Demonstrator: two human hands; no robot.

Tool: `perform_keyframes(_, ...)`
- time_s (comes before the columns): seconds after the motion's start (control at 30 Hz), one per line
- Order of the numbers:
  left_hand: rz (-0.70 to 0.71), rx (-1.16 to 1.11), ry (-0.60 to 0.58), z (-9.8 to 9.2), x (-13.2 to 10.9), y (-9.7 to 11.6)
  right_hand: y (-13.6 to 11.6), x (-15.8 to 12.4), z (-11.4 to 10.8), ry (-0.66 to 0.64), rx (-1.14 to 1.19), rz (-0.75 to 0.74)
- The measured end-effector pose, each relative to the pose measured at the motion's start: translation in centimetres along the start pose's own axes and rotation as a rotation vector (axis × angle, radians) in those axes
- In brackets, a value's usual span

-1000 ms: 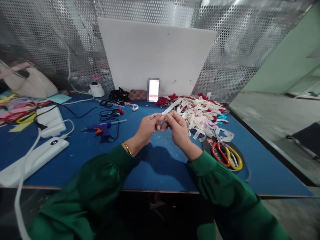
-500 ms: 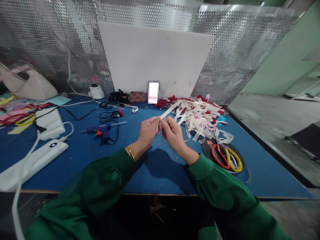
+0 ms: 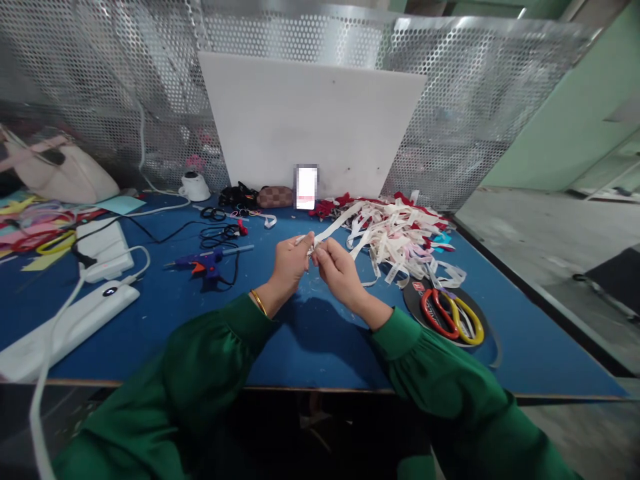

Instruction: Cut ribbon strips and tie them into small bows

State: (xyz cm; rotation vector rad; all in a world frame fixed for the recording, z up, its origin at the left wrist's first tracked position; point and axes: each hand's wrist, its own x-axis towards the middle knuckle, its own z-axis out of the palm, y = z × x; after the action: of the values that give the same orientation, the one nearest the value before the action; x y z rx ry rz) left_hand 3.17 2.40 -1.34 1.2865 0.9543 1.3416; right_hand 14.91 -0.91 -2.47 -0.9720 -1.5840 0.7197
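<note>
Over the middle of the blue table, my left hand (image 3: 291, 261) and my right hand (image 3: 340, 268) meet, fingertips almost touching. Both are closed in a pinch on a white ribbon (image 3: 334, 225). From my fingers the ribbon runs up and right toward a tangled heap of white ribbons (image 3: 395, 233) with red pieces among them. A small pale bit pokes out above my left thumb; I cannot make out what it is. The part of the ribbon between my fingertips is mostly hidden.
A blue glue gun (image 3: 203, 261) lies left of my hands. To the right, scissors with red and yellow handles (image 3: 453, 317) rest on a dark round disc (image 3: 417, 303). A lit phone (image 3: 307, 187) leans on a white board (image 3: 310, 120). White power strips (image 3: 70, 327) are at left.
Both hands have shifted slightly left, still pinching the ribbon. The ribbon's visible stretch reaches further down and left. The camera view has tilted a little.
</note>
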Motion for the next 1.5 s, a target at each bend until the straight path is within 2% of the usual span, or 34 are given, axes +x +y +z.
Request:
perform_keyframes(0.1, -0.07, -0.05, -0.123, -0.2, 0.3, 0.2, -0.1, 0.4, -0.2, 0.019, 0.201, 0.047)
perform_keyframes(0.23, -0.062, -0.025, -0.227, -0.4, 0.3, 0.9, -0.5, 1.1, -1.0, 0.123, 0.435, 0.062)
perform_keyframes(0.4, -0.097, 0.008, -0.24, -0.4, 0.3, 1.1, -0.5, 1.4, -1.3, 0.18, 0.495, 0.074)
perform_keyframes(0.7, -0.198, -0.158, -0.329, -0.1, 0.0, 0.8, -0.7, 1.6, -1.5, 0.221, 0.582, 0.134)
perform_keyframes(0.83, -0.232, -0.215, -0.222, 0.0, 0.0, 0.3, -0.6, 1.6, -1.5, 0.237, 0.548, 0.141)
perform_keyframes(1.03, -0.045, -0.104, -0.098, 0.6, -0.4, 0.4, -0.7, 1.3, -0.8, 0.168, 0.482, 0.098)
perform_keyframes(1.23, -0.129, -0.165, -0.013, 0.9, -0.5, 0.6, -1.0, 0.9, -0.4, 0.172, 0.441, 0.04)
perform_keyframes(1.5, -0.179, -0.155, 0.025, 0.9, -0.3, 0.1, -0.4, 0.7, 0.2, 0.191, 0.43, 0.098)
